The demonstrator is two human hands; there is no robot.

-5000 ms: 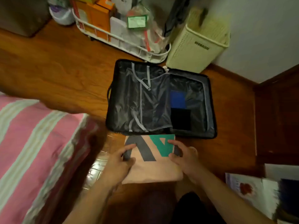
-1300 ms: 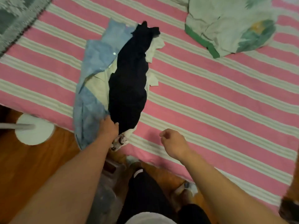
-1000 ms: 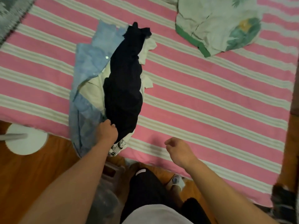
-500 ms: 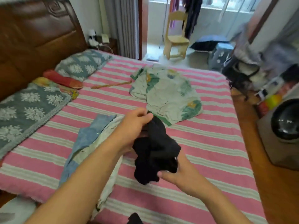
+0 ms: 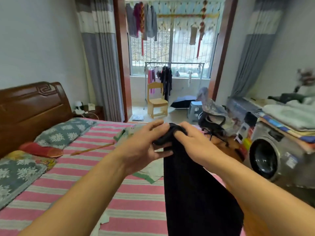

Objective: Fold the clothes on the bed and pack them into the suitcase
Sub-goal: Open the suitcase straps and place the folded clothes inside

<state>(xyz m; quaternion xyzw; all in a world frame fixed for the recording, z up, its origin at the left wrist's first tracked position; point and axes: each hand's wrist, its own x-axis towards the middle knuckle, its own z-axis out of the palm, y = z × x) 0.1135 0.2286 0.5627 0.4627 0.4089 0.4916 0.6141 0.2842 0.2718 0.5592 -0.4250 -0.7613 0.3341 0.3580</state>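
Note:
A black garment (image 5: 192,188) hangs in the air over the pink striped bed (image 5: 133,198), held up by its top edge. My left hand (image 5: 143,147) pinches that edge from the left with thumb below and fingers above. My right hand (image 5: 192,142) grips the same bunched edge from the right, fingers curled over the cloth. The two hands are close together. A pale green patterned garment (image 5: 151,172) lies on the bed behind my hands, mostly hidden. A scrap of light cloth (image 5: 102,223) shows beside my left forearm. The suitcase is out of view.
Flowered pillows (image 5: 64,132) and a red cushion (image 5: 40,149) lie by the wooden headboard (image 5: 32,106). A thin stick (image 5: 92,149) rests on the bed. A washing machine (image 5: 272,155) piled with cloth stands right. A small wooden chair (image 5: 156,101) and a clothes rack stand on the balcony.
Since a second ago I lifted the black garment off the pile on the bed. It was bunched between my hands; now it hangs down long, and the view has tilted up toward the balcony.

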